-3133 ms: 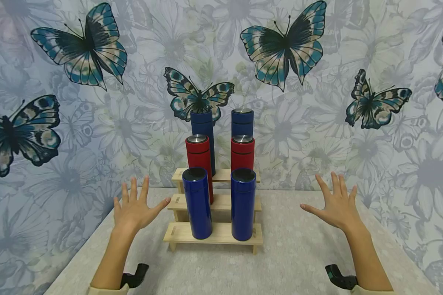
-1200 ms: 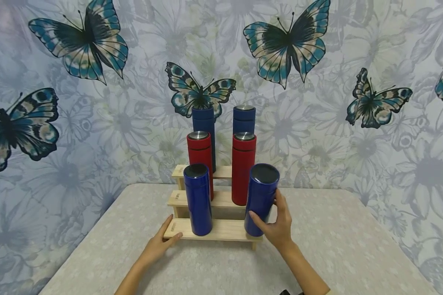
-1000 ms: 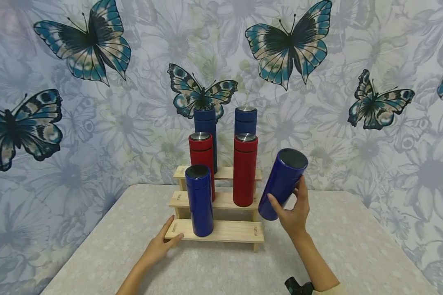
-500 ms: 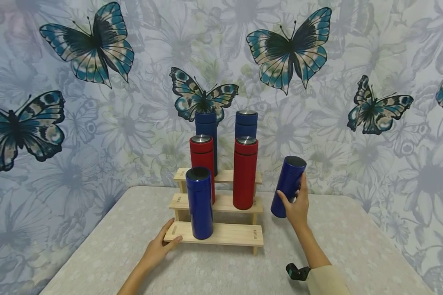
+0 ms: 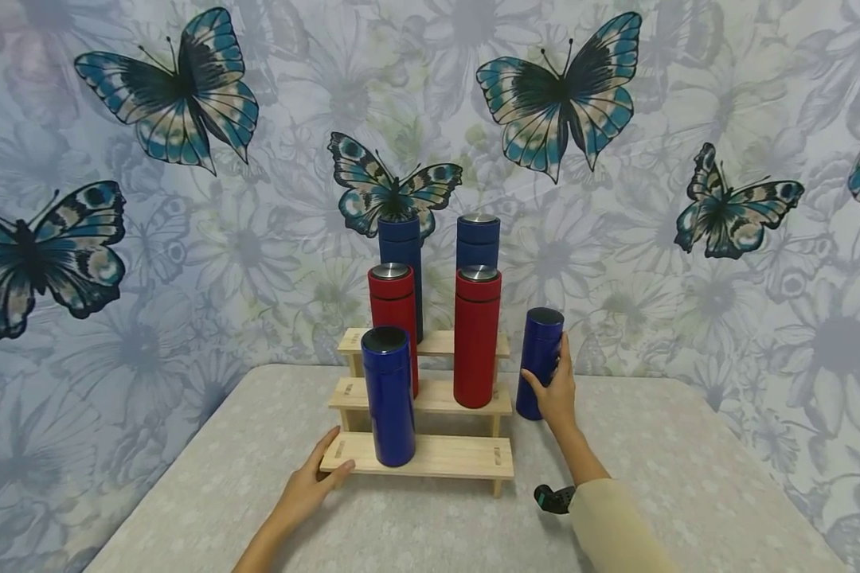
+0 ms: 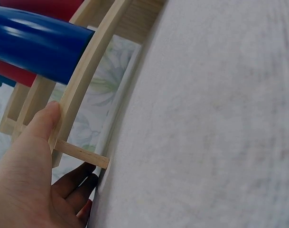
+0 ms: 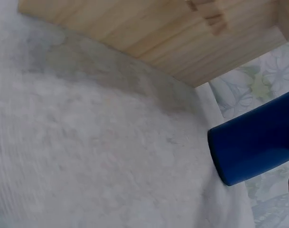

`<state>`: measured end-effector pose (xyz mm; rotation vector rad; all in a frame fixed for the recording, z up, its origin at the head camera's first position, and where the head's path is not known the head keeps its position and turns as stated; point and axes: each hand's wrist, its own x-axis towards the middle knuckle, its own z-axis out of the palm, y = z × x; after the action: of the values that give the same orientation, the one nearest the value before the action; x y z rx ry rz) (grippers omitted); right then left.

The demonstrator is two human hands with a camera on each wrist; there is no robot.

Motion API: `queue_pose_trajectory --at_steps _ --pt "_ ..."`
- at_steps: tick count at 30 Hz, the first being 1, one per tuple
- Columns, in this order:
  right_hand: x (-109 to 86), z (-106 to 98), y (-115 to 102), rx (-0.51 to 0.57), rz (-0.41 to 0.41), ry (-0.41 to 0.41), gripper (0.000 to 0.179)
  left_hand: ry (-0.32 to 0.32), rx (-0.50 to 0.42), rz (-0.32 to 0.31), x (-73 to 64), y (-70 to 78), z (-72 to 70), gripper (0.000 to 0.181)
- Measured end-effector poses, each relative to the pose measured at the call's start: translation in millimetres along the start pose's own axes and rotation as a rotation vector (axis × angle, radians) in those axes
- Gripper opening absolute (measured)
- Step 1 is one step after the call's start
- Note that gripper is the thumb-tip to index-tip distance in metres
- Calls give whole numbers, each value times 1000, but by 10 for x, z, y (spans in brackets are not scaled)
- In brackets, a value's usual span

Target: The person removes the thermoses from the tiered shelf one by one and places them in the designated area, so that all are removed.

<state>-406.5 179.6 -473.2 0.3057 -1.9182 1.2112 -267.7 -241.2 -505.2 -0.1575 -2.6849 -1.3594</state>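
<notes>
The glossy blue vacuum flask (image 5: 538, 366) is just to the right of the three-step wooden stand (image 5: 455, 455), nearly upright with its black-topped lid uppermost; whether its base touches the tabletop (image 5: 695, 477) cannot be told. The person's right hand (image 5: 557, 395) grips it, the thumb on the near side and the fingers round the right side. A black device (image 5: 553, 499) sits at that wrist, beside a cream sleeve (image 5: 619, 525). The left hand (image 5: 311, 479) holds the left end of the lowest step, its thumb on the front edge and its other fingers beyond the end.

A second blue flask (image 5: 390, 406) stands upright on the lowest step, left of centre. Two red flasks (image 5: 478, 342) with steel-topped lids stand on the middle step, and two navy flasks (image 5: 478, 241) on the top one. Behind is a wall (image 5: 616, 318) patterned with flowers and butterflies.
</notes>
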Motion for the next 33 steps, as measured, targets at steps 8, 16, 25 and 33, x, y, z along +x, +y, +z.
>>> queue_pose_trajectory --at_steps 8,16,25,33 --pt "-9 -7 -12 -45 -21 -24 101 -5 16 10 45 9 -25 70" --pt "-90 -97 -422 67 -100 190 88 -2 57 6 3 -2 -87 70" --pt "-244 213 -1714 379 -498 217 55 -23 19 -10 -37 3 -94 71" --pt "-599 634 -2058 331 -370 -198 89 -28 1 -10 -5 15 -21 70"
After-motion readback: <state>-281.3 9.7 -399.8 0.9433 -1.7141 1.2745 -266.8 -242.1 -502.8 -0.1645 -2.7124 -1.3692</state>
